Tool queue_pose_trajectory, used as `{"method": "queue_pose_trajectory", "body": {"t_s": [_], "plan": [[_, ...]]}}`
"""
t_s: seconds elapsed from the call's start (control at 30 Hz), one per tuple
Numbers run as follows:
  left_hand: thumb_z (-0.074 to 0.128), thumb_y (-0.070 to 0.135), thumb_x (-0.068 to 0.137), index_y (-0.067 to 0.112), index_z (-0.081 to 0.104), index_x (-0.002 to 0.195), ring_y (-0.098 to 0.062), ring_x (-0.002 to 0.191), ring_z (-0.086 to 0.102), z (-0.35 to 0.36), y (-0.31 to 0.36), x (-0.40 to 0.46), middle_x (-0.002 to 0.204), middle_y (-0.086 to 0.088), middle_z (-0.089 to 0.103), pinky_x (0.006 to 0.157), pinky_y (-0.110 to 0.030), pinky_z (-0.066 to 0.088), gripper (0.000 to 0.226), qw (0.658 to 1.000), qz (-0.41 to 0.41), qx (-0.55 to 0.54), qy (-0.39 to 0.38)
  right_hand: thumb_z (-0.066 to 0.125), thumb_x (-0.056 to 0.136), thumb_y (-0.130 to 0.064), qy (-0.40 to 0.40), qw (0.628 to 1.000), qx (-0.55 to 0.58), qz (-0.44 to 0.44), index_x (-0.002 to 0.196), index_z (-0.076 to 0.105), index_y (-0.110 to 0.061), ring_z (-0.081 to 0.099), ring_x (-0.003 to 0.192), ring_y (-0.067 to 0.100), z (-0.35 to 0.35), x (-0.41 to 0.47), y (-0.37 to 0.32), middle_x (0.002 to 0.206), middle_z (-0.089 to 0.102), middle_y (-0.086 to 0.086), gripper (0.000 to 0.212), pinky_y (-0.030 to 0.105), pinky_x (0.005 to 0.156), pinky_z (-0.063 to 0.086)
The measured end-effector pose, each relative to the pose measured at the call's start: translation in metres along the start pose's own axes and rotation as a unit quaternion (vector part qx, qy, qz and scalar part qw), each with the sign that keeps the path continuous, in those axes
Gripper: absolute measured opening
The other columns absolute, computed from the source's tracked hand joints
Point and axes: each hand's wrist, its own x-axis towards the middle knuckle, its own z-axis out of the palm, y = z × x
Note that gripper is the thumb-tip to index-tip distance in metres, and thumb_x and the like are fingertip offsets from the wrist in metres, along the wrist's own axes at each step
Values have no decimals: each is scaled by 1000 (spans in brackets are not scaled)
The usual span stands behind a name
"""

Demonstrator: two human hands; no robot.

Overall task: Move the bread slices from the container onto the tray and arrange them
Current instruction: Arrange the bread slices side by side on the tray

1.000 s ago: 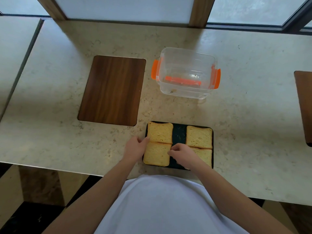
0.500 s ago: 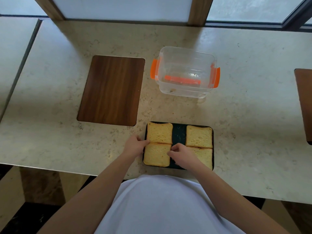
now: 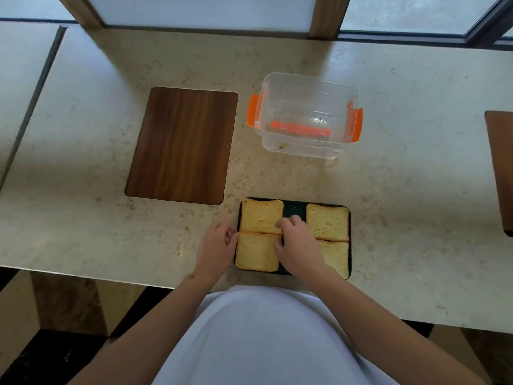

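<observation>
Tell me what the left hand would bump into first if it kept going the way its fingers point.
The left hand points right, at the seam between the two left square yellow bread slices on the black rectangular tray; it seems already touching them.

Left hand: resting palm-down, fingers curling rightward.
Right hand: reaching farther, fingers bending down.
</observation>
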Motion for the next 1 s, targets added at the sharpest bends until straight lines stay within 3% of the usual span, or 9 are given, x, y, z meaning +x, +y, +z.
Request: {"method": "queue_pose_trajectory", "body": {"t_s": [0.1, 0.2, 0.27, 0.37, 0.5, 0.6, 0.73, 0.9, 1.0], "plan": [[61, 20, 94, 15, 69, 97, -7, 75, 55, 0, -1, -4, 90, 1, 57, 67, -26, 47, 9, 1000, -14, -19, -1, 58, 95, -20, 7, 994, 75, 83, 133, 54, -11, 56, 98, 15, -4, 25, -3, 124, 55, 5, 39, 30, 78, 52], [59, 18, 95, 17, 71, 106, -11, 76, 56, -3, 3, -4, 92, 0, 56, 71, -27, 49, 17, 999, -24, -45, 1, 61, 93, -22, -25, 966, 160, 199, 138, 47, -7, 53, 75, 6, -8, 46, 2, 100, 58, -2, 49, 26, 57, 45], [58, 19, 95, 21, 70, 112, -7, 74, 53, -3, 6, -3, 92, 3, 52, 67, -20, 44, 21, 999, -18, -48, -7, 61, 93, -24, -46, 953, 189, 234, 141, 43, -7, 53, 72, 5, -5, 51, 5, 88, 52, -8, 54, 26, 54, 44], [59, 18, 94, 21, 69, 116, -5, 69, 50, 0, 7, -2, 93, 4, 50, 64, -16, 40, 25, 999, -1, -42, -19, 62, 93, -29, -56, 940, 214, 260, 143, 45, -10, 55, 73, 8, -2, 56, 6, 86, 52, -9, 56, 28, 58, 48], [58, 20, 94, 18, 71, 114, -10, 68, 50, 0, 6, -4, 94, 1, 51, 62, -22, 45, 23, 999, 33, 6, -28, 67, 92, -35, -55, 934, 238, 260, 125, 58, -14, 61, 91, 18, 1, 60, 10, 97, 60, -4, 40, 42, 85, 57], [57, 19, 94, 18, 69, 115, -8, 67, 49, -1, 5, -7, 93, 3, 49, 59, -16, 39, 24, 998, 52, 18, -34, 71, 90, -36, -42, 934, 248, 253, 109, 62, -15, 64, 87, 16, -1, 57, 11, 95, 65, -1, 30, 38, 78, 59], [55, 18, 94, 17, 67, 116, -9, 69, 49, -2, 4, -8, 95, 3, 49, 58, -15, 37, 25, 997, 59, 22, -43, 74, 89, -32, -65, 919, 313, 231, 104, 61, -17, 68, 59, 2, -11, 52, 8, 90, 71, 2, 25, 20, 49, 51], [56, 17, 93, 16, 66, 118, -11, 71, 49, 0, 5, -8, 97, 1, 51, 60, -20, 43, 26, 996, 71, 36, -48, 67, 95, -22, -54, 909, 365, 193, 115, 62, -18, 62, 64, 10, -25, 46, 6, 86, 69, 3, 21, 20, 57, 54], [55, 18, 93, 15, 64, 121, -12, 73, 49, 1, 7, -8, 97, 0, 51, 64, -25, 48, 29, 995, 70, 42, -48, 64, 97, -23, -46, 914, 365, 172, 109, 65, -21, 59, 64, 10, -33, 41, 4, 79, 66, 3, 12, 21, 59, 54]]}}
